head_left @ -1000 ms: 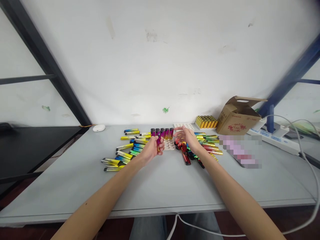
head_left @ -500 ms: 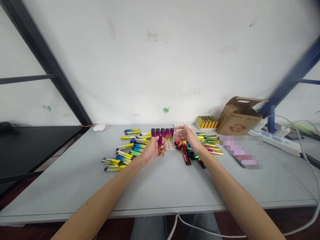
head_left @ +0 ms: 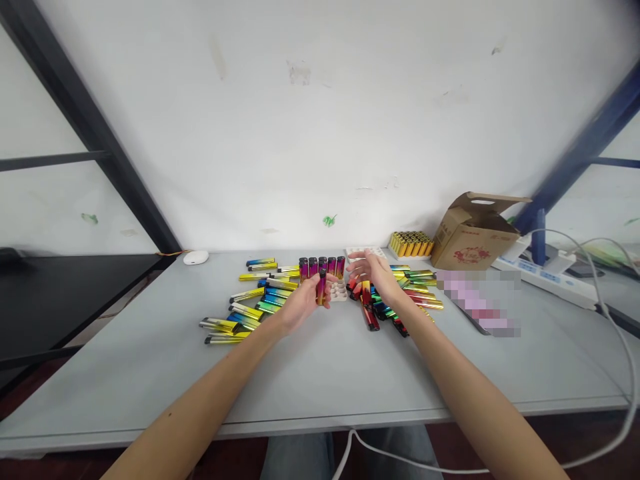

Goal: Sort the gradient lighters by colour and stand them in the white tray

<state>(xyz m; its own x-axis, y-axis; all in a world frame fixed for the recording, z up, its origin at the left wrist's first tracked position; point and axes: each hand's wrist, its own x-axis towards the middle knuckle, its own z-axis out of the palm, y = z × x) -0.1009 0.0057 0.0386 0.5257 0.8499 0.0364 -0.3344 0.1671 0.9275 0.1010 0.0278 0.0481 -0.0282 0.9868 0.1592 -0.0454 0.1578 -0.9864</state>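
My left hand is closed round a purple and gold lighter, held upright with its black top up. Just behind it, several purple lighters stand in a row in a white tray with round holes. My right hand is raised to the right of that tray, fingers apart and holding nothing. Below and around it lie red, green and gold lighters in a loose pile. Left of my left hand, yellow, silver and blue lighters lie scattered.
At the back right are a white tray full of yellow lighters, an open cardboard box and a power strip. A second white tray lies behind my right hand. A white case sits back left. A white cable hangs at right.
The lighter in my left hand now stands more upright, more of its side showing. My right hand has barely moved. The whole view has shifted slightly.
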